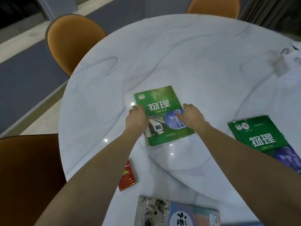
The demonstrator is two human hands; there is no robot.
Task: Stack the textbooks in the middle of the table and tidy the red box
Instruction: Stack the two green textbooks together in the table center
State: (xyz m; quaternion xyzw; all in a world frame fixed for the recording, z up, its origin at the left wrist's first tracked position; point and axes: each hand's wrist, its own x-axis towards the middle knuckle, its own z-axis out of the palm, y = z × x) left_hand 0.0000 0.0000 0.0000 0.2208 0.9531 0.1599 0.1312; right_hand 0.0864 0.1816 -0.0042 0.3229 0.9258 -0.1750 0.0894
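Observation:
A green textbook (160, 103) lies flat in the middle of the round white marble table (195, 62). My left hand (137, 118) grips its left edge, thumb on the cover. On the cover's right side rests my right hand (192, 116), fingers bent over the edge. Two more green textbooks (262, 139) lie stacked at the right. At the near edge lies a grey and blue textbook (175, 212). The red box (127, 176) sits near the front left, partly hidden by my left forearm.
Orange chairs stand around the table: one at the far left (71, 41), one at the back (213, 5), one at the near left (29, 173). Small clear and white items (283, 62) lie at the far right of the table.

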